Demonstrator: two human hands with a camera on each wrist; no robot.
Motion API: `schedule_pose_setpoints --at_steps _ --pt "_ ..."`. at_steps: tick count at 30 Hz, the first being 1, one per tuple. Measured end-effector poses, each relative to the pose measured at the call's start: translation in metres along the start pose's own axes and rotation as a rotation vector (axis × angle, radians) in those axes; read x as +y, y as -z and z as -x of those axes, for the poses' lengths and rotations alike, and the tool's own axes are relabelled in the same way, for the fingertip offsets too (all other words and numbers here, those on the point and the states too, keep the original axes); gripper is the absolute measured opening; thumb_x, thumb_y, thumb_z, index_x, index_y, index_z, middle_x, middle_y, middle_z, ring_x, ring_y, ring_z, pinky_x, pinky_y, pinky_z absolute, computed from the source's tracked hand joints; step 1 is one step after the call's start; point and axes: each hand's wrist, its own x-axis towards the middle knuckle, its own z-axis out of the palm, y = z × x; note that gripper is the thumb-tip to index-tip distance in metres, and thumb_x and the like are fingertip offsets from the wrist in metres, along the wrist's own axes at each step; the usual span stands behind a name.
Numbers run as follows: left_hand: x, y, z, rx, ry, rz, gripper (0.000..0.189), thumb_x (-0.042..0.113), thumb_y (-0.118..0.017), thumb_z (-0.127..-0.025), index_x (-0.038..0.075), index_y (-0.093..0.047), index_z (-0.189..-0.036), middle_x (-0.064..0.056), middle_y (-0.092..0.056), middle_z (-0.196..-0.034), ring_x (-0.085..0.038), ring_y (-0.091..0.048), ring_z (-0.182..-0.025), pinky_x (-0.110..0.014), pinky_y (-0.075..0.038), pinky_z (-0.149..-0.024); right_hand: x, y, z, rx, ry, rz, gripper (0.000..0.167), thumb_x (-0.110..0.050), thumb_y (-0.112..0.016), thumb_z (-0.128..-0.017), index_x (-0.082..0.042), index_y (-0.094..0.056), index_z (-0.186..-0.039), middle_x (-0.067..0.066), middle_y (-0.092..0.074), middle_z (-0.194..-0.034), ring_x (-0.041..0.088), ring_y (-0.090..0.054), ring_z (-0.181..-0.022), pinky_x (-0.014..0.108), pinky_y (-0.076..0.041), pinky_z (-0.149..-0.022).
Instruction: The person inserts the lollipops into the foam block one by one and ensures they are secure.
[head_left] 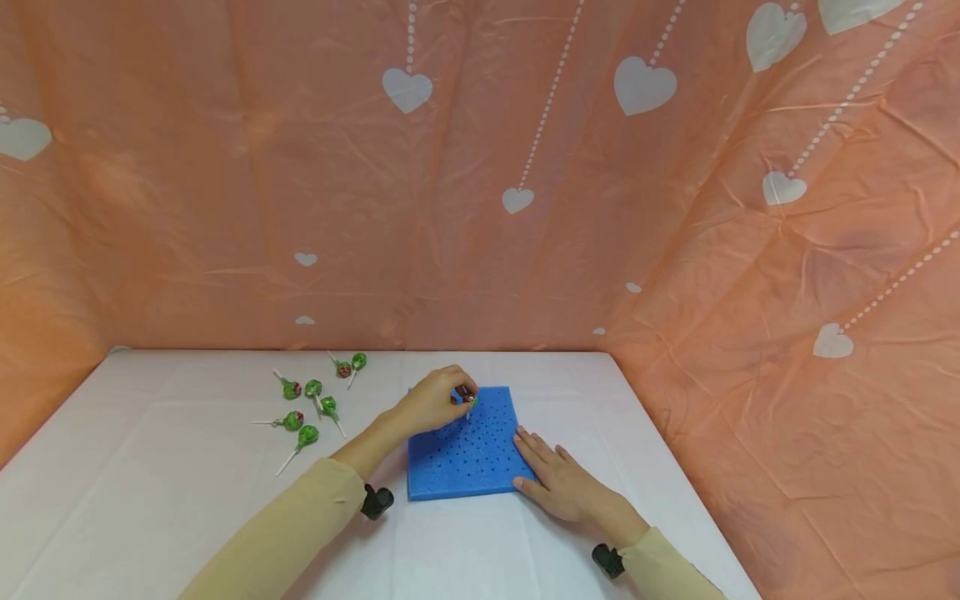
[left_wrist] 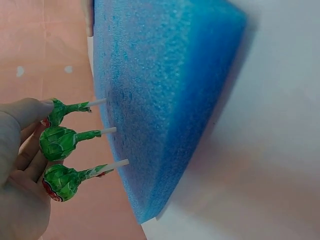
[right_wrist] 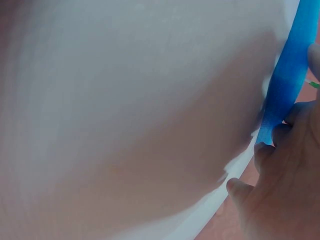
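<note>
I'm watching the right hand (head_left: 564, 485) resting, fingers straight, against the spongy blue foam board (head_left: 463, 468), maybe keeping it still. The left hand (head_left: 433, 400) is pinching a round, crinkly green lollipop (left_wrist: 58, 111), perhaps keeping its stick straight. Two more lollipops (left_wrist: 59, 143) are standing beside it. Seven loose lollipops (head_left: 308, 435) are lying on the white counter (head_left: 172, 517).

I can read no word, brand or number. The wrappers (left_wrist: 60, 144) at my left hand (head_left: 435, 402) carry red patches (left_wrist: 52, 191) too blurred to make out. For signs, I see just white hearts (head_left: 645, 86), some on dotted lines, on the orange drape (head_left: 337, 167), far and right.
</note>
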Motion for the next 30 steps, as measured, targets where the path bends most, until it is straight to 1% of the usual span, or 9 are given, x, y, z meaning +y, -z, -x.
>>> schedule_pose_setpoints --at_steps 4,8,14,21,24,27,30 --pt "0.0022 0.0008 0.0001 -0.019 0.024 -0.011 0.020 0.005 -0.076 -0.093 0.001 -0.074 -0.112 -0.006 -0.068 -0.107 -0.020 -0.068 -0.097 -0.029 -0.060 -0.081 -0.0010 0.0009 -0.0005 0.001 0.000 0.001 0.075 -0.054 -0.039 -0.110 -0.008 -0.020 -0.166 0.009 -0.013 -0.174 0.035 -0.018 -0.158 0.065 -0.020 -0.123" --pt "0.0028 0.0017 0.0002 -0.018 0.031 -0.016 0.019 0.003 -0.077 -0.093 0.001 -0.074 -0.111 -0.006 -0.069 -0.106 -0.021 -0.069 -0.097 -0.029 -0.060 -0.082 -0.0018 0.0019 -0.0011 0.000 -0.004 0.001 0.075 -0.054 -0.039 -0.110 -0.008 -0.020 -0.166 0.008 -0.014 -0.174 0.035 -0.018 -0.158 0.065 -0.020 -0.123" --pt "0.0006 0.0009 0.0017 -0.015 0.020 -0.013 0.019 0.003 -0.076 -0.093 0.000 -0.073 -0.112 -0.007 -0.068 -0.106 -0.025 -0.069 -0.099 -0.031 -0.060 -0.082 -0.0018 0.0021 -0.0015 -0.005 -0.002 0.000 0.075 -0.054 -0.039 -0.110 -0.008 -0.020 -0.166 0.009 -0.013 -0.174 0.035 -0.018 -0.158 0.065 -0.020 -0.123" --pt "-0.0040 -0.0026 0.0027 -0.016 -0.005 -0.049 0.022 0.007 -0.076 -0.095 0.002 -0.073 -0.116 -0.005 -0.067 -0.110 -0.019 -0.068 -0.102 -0.032 -0.060 -0.087 -0.0011 0.0005 -0.0015 -0.006 -0.003 -0.003 0.075 -0.054 -0.039 -0.110 -0.008 -0.020 -0.166 0.009 -0.014 -0.174 0.036 -0.018 -0.158 0.066 -0.020 -0.123" --pt "-0.0033 -0.0028 0.0032 -0.017 -0.005 -0.062 0.026 0.009 -0.077 -0.095 0.002 -0.072 -0.119 -0.005 -0.066 -0.114 -0.020 -0.067 -0.106 -0.034 -0.060 -0.091 -0.0008 -0.0004 -0.0008 0.000 -0.004 -0.004 0.075 -0.054 -0.040 -0.110 -0.007 -0.021 -0.166 0.010 -0.015 -0.174 0.036 -0.019 -0.158 0.066 -0.020 -0.123" --pt "-0.0020 -0.0022 0.0050 -0.007 -0.004 -0.056 0.028 0.011 -0.077 -0.095 0.002 -0.071 -0.122 -0.008 -0.066 -0.117 -0.024 -0.067 -0.109 -0.037 -0.060 -0.092 -0.0007 -0.0010 -0.0002 0.004 -0.004 -0.007 0.075 -0.053 -0.040 -0.110 -0.006 -0.022 -0.165 0.010 -0.015 -0.174 0.037 -0.019 -0.158 0.066 -0.021 -0.123" --pt "-0.0005 0.0005 0.0088 0.014 0.001 -0.066 0.031 0.016 -0.076 -0.097 0.003 -0.071 -0.125 -0.008 -0.067 -0.120 -0.024 -0.067 -0.110 -0.038 -0.059 -0.093 -0.0018 -0.0008 -0.0004 0.002 -0.006 -0.009 0.075 -0.053 -0.040 -0.110 -0.007 -0.021 -0.166 0.010 -0.015 -0.174 0.036 -0.019 -0.158 0.066 -0.020 -0.123"
